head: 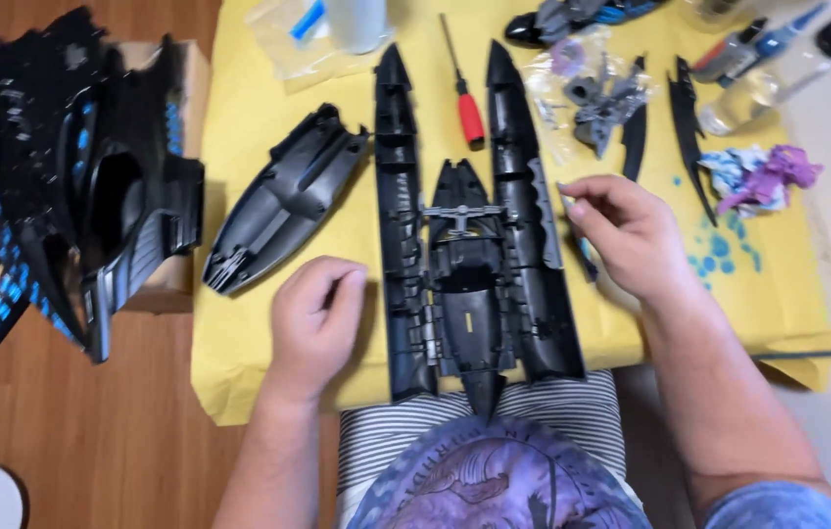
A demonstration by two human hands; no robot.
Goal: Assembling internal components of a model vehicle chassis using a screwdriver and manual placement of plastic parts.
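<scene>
Both hands flank black hull (474, 264): left hand (312, 318) fingers curled; right hand (631, 235) fingertips pinched.

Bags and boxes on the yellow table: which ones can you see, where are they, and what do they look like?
Clear plastic bag: top left of the yellow cover, flat and crinkled, with a blue strip.
Clear plastic bag of grey parts: top middle, above the right hand, lumpy.
Cardboard box: left of the table, brown, under the big black and blue toy body.
No screens or signs.
</scene>
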